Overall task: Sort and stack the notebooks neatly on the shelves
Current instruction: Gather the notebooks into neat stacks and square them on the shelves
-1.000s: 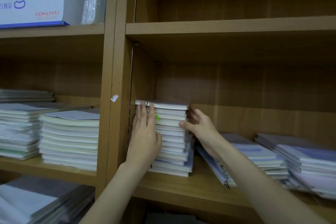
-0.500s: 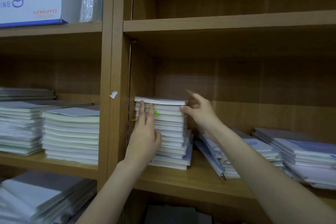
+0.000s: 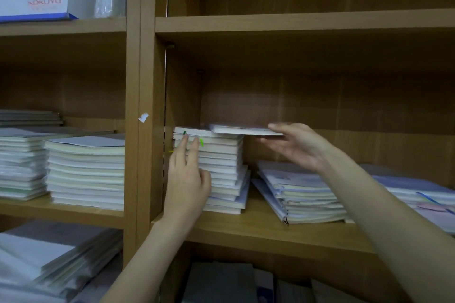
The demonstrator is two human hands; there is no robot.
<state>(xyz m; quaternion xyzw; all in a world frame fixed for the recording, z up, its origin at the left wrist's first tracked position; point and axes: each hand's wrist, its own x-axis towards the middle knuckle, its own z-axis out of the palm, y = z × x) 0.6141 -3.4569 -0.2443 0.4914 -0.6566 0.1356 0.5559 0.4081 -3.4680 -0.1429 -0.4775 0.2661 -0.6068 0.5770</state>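
- I see my right hand (image 3: 299, 147) pinching the top notebook (image 3: 246, 129), thumb above and fingers (image 3: 275, 141) under it; it sticks out to the right of the tall stack (image 3: 219, 170), half resting on it.
- My left hand (image 3: 188, 179) lies flat against the stack's front, fingers straight, grasping nothing.
- I judge the step is squaring this notebook: keep it level, bring its edges flush with the stack, and brace the stack so it cannot shift.
- The stack's lower notebooks jut out to the right, so it may topple.
- Right of the stack, a slumped pile (image 3: 302, 194) leans close and limits room.
- Left of the stack, beyond the upright panel (image 3: 145, 81), neat piles (image 3: 86, 170) stand.
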